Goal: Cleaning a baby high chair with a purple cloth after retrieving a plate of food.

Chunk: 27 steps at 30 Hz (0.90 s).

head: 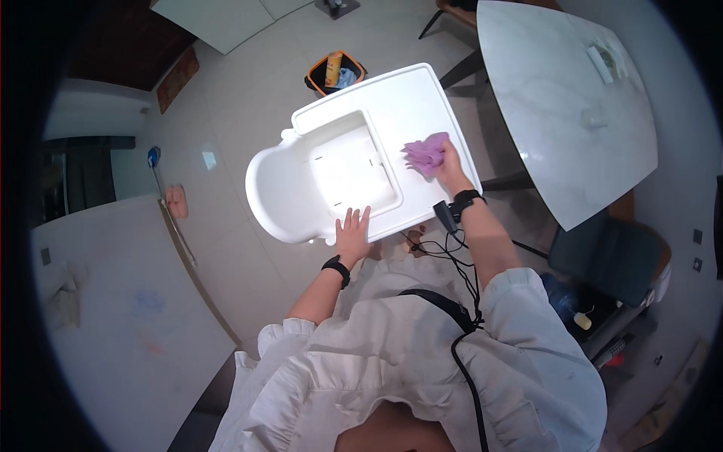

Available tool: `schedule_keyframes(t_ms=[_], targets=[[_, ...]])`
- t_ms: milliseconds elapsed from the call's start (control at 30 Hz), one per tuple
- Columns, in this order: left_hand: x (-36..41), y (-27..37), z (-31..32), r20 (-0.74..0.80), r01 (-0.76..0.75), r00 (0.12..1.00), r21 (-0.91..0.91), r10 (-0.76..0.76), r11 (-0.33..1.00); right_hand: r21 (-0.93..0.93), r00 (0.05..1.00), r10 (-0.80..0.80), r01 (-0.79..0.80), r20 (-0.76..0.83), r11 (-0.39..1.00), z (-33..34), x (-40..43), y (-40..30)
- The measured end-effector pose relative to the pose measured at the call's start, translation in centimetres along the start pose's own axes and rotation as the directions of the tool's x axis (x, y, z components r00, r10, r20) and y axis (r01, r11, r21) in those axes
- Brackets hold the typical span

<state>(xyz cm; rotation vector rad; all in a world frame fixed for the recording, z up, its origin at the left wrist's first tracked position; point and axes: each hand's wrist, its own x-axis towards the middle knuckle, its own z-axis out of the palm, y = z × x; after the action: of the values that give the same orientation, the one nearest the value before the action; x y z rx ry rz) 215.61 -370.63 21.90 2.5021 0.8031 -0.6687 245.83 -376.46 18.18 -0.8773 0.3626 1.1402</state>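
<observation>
A white plastic high chair [262,195] with a wide tray [398,110] stands before me. My right hand [450,164] holds a crumpled purple cloth [426,153] against the right part of the tray's top. My left hand [353,234] rests with its fingers spread on the near rim, beside the seat opening, and holds nothing. A black band is on each wrist, and a dark device with a cable sits at the right one.
Behind the tray is a bin [317,83] with an orange rim. A marble-look table [565,113] stands at the right, above a dark chair [593,260]. Black cables hang near my right arm. Pink slippers [176,201] and a long-handled pole [179,240] are at the left.
</observation>
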Motion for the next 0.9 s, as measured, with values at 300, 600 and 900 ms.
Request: schedule_keyframes(t_ms=[300, 600, 900], targets=[[-0.3, -1.2, 0.7, -0.02, -0.029, 0.999, 0.074, 0.03, 0.997, -0.975, 0.959, -0.271, 0.137, 0.086, 0.176, -6.4, -9.3, -4.1], [-0.8, -1.2, 0.0, -0.022, -0.034, 0.999, 0.066, 0.036, 0.997, -0.985, 0.985, -0.132, 0.088, 0.108, -0.146, -4.4, -7.8, 5.4], [-1.1, -1.2, 0.2, -0.028, -0.013, 0.999, 0.078, 0.016, 0.997, -0.503, 0.973, 0.118, -0.204, -0.198, 0.84, -1.7, -2.9, 7.0]])
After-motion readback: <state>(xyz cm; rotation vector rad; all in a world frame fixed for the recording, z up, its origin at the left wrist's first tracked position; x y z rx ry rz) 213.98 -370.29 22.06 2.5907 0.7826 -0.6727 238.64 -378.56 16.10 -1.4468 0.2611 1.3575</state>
